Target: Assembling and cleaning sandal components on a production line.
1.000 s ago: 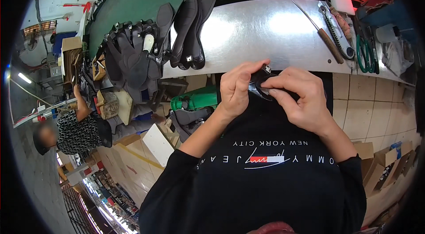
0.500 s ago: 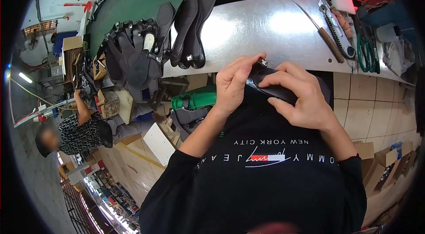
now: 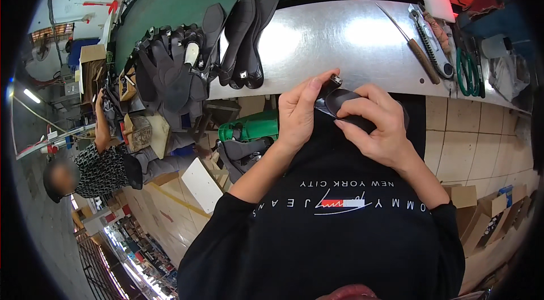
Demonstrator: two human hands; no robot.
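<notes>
Between my hands, just off the near edge of the metal worktop, is a black shoe part (image 3: 342,99) with a sole-like pad and a glossy rim. My left hand (image 3: 298,108) is closed on its far end, where a small shiny metal piece shows beside the thumb. The thumb and fingers of my right hand (image 3: 378,126) pinch the pad's edge, which curves up. The fingers hide much of the shoe part. Left of them on the worktop stand dark shoe soles (image 3: 241,39), with a large pile of black shoe parts (image 3: 170,67) beside them.
An awl (image 3: 416,50), a utility knife (image 3: 433,45) and green-handled scissors (image 3: 467,70) lie at the worktop's (image 3: 323,33) right. A green bin (image 3: 249,127) sits below its near edge. Cardboard boxes (image 3: 490,215) stand lower right. Another person (image 3: 105,169) works at far left.
My right hand has shifted slightly left along the shoe part, and the pad's edge is now lifted and more curved. My left hand keeps its hold almost in place.
</notes>
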